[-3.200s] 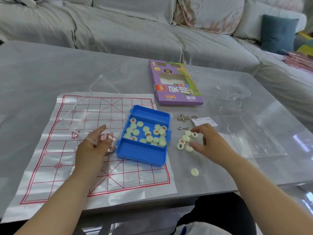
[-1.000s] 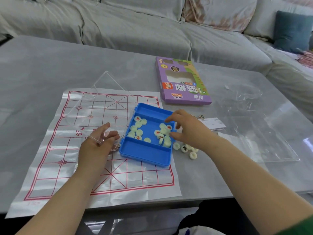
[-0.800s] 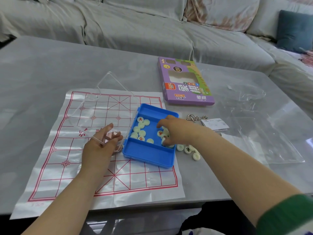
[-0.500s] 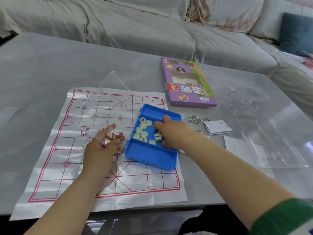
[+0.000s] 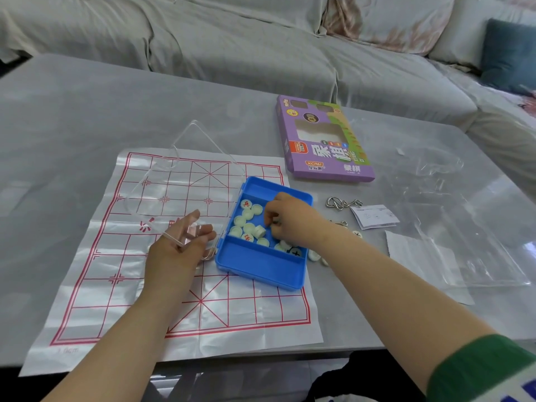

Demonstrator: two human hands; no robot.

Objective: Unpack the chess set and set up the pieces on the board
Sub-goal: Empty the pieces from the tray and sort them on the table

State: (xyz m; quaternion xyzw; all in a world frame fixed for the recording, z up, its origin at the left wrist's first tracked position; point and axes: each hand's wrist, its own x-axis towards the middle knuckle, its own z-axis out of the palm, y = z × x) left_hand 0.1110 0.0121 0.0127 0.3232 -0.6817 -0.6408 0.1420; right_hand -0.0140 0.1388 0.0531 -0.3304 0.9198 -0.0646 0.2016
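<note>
A white sheet board [image 5: 121, 285] with a red grid lies flat on the grey table [image 5: 72, 111]. On its right part sits an open blue case [image 5: 261, 271] holding several pale round chess pieces [image 5: 246, 224]. The case's clear lid [image 5: 185, 175] stands open to the left. My left hand [image 5: 179, 245] holds the lid's near corner between thumb and fingers. My right hand [image 5: 290, 221] is inside the case with fingers curled over the pieces; whether it pinches one is hidden. A few loose pieces [image 5: 314, 255] lie on the table just right of the case.
The purple game box [image 5: 324, 140] lies beyond the case. Metal wire puzzles [image 5: 342, 203], a small paper slip [image 5: 374, 216] and clear plastic wrapping [image 5: 449, 242] lie to the right. A grey sofa [image 5: 261, 39] stands behind the table.
My right hand moved left from the loose pieces on the table into the blue case and now digs among the pieces there. My left hand has stayed on the lid.
</note>
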